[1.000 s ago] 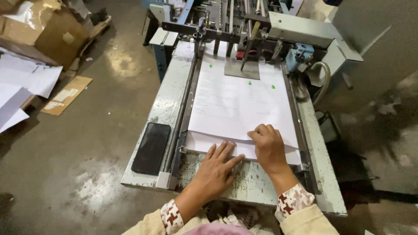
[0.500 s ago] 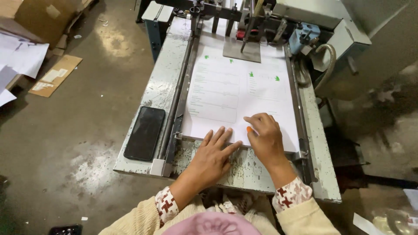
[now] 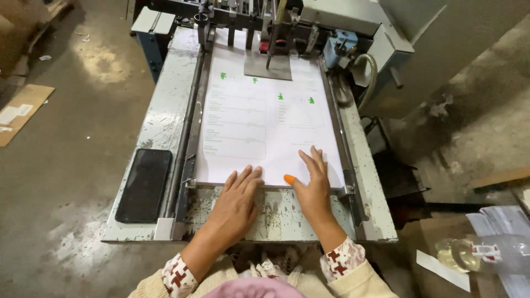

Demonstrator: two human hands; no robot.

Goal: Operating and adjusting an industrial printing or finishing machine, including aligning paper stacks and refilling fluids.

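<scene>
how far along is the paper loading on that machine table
Done: a stack of printed sheets lies flat between the side rails on the feed table, its far end under the machine's metal plate. In hand: left hand and right hand press flat on the stack's near edge. Left: hands not yet lifted off.

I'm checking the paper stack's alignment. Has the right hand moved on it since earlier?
Yes. The right hand has slid from the stack's right corner toward the middle of the near edge, away from the right guide rail.
</scene>
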